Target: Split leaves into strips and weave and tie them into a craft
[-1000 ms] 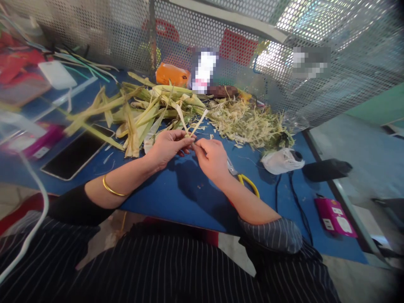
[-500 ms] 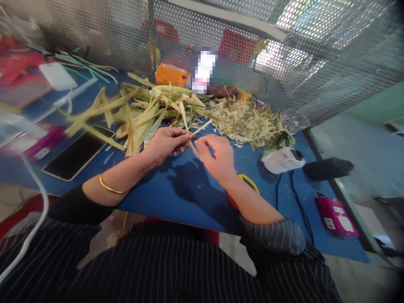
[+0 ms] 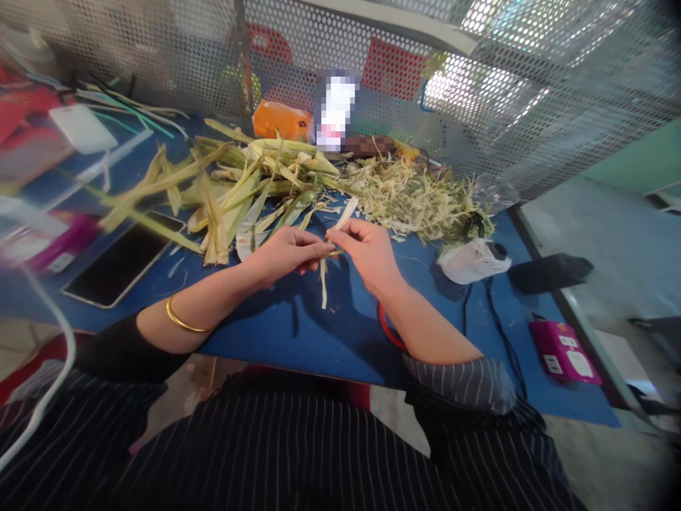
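Pale strips of dried corn husk [image 3: 324,284] meet between my two hands above the blue table [image 3: 298,333]. My left hand [image 3: 290,252] pinches them with thumb and forefinger. Close against it, my right hand [image 3: 367,255] is closed on the upper strip, which sticks up past its fingertips. One strip hangs down below the fingers. How the strips cross is hidden by my fingertips. Behind my hands lie long corn husks [image 3: 245,191] and a heap of shredded husk [image 3: 420,202]. A red scissor handle [image 3: 390,326] shows beside my right forearm.
A black phone [image 3: 128,259] lies on the left. An orange packet [image 3: 281,121] stands at the back by the perforated metal screen [image 3: 202,64]. To the right are a white plastic bag [image 3: 471,266], a black cylindrical object [image 3: 550,273], cables and a magenta box [image 3: 565,351].
My right hand has turned and moved up onto the upper strip. A strip now hangs beneath my fingers. The view has shifted slightly, and my right forearm now covers the yellow scissor handle.
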The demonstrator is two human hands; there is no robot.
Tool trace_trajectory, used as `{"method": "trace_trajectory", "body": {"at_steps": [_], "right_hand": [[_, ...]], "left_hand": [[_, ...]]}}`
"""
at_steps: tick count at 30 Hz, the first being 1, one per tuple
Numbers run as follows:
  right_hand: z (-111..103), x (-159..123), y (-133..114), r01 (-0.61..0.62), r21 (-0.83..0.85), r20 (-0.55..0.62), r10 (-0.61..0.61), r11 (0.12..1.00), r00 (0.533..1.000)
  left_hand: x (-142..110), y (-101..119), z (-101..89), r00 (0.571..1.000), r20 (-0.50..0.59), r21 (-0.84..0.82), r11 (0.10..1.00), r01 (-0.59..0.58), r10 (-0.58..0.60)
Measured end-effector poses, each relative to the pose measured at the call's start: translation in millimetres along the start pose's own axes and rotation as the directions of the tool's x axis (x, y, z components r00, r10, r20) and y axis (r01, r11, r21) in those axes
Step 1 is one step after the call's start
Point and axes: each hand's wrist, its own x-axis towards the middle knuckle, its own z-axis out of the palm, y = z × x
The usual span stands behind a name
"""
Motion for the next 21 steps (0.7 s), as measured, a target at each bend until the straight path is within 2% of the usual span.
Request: {"method": "trace_trajectory", "body": {"at_steps": [6, 10, 12, 14, 15, 16, 18, 20, 21], "right_hand": [[5.3, -3.1, 2.3, 0.143, -0.232, -0.089, -0.168, 0.962, 0.982], [2.8, 0.3, 6.5, 0.259, -0.366, -0.136, -0.327, 0.894, 0.935], [-0.8, 4.5, 10.4, 0.236, -0.345, -0.255, -0.332, 0.909, 0.908], [-3.5, 8.4, 13.9, 0.134, -0.182, -0.402, -0.198, 0.974, 0.894], [-4.0, 9.8, 15.0, 0.060, -0.053, -0.429, -0.077, 0.997, 0.900], [-3.7, 10.5, 15.4, -0.026, 0.086, -0.397, 0.058, 0.996, 0.916], [-1.6, 9.7, 14.4, -0.196, 0.297, -0.196, 0.260, 0.935, 0.945], [1.9, 6.8, 11.8, -0.289, 0.385, 0.006, 0.311, 0.877, 0.950], [3.6, 5.1, 10.4, -0.296, 0.400, 0.057, 0.299, 0.867, 0.953]], "left_hand": [[-2.4, -0.3, 2.9, 0.997, 0.053, 0.018, 0.998, 0.064, -0.064], [-2.1, -0.6, 1.8, 0.995, -0.070, -0.044, 0.997, 0.061, -0.064], [-1.2, -0.2, 1.1, 0.989, -0.127, -0.113, 0.992, 0.062, -0.076], [0.2, 0.6, 0.7, 0.984, -0.146, -0.183, 0.981, 0.070, -0.098], [0.9, 1.0, 0.5, 0.983, -0.147, -0.215, 0.973, 0.078, -0.111], [1.5, 1.2, 0.5, 0.981, -0.148, -0.242, 0.966, 0.087, -0.126], [2.1, 1.0, 0.5, 0.979, -0.144, -0.267, 0.958, 0.103, -0.146], [1.6, -0.1, 0.8, 0.983, -0.126, -0.246, 0.964, 0.102, -0.136], [1.1, -1.0, 0.9, 0.986, -0.115, -0.218, 0.972, 0.094, -0.121]]}}
